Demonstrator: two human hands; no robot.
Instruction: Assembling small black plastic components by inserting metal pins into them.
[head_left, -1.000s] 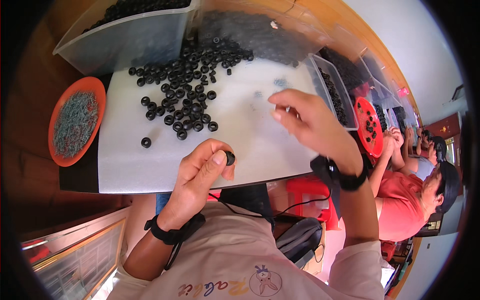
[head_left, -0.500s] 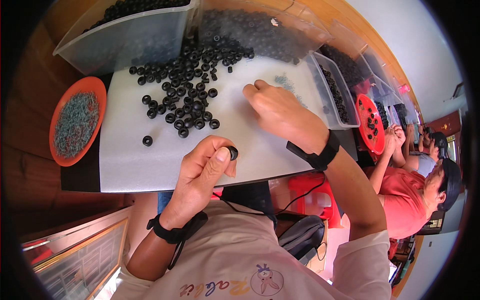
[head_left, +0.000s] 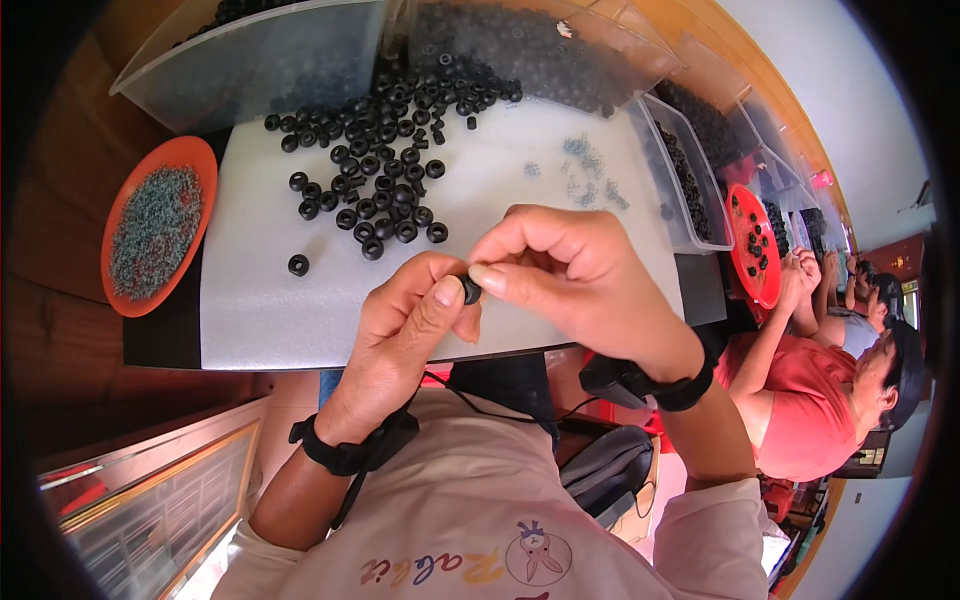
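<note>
Head camera view: at the middle of everything is a small, round, glossy black ring-shaped piece [head_left: 471, 291], perhaps plastic or rubber, near the body-side edge of a matt white work sheet [head_left: 270, 330]. The left hand [head_left: 405, 315] is clamped on this ring between thumb and fingers. The right hand [head_left: 580, 275] comes in from the ring's right, thumb and forefinger drawn together at its upper edge; I cannot tell whether they pinch anything. What counts is that meeting: the ring lies just below the right fingertips, with the left hand the nearer, gripping it. Which way its hole points is hidden from me.

Beyond the ring spreads a heap of loose black plastic-looking rings [head_left: 385, 200]; beyond it and rightward lie tiny pale blue-grey bits [head_left: 585, 160]. Well left of it stands an orange oval dish [head_left: 185, 151], and well right, a bright red dish [head_left: 768, 292].
</note>
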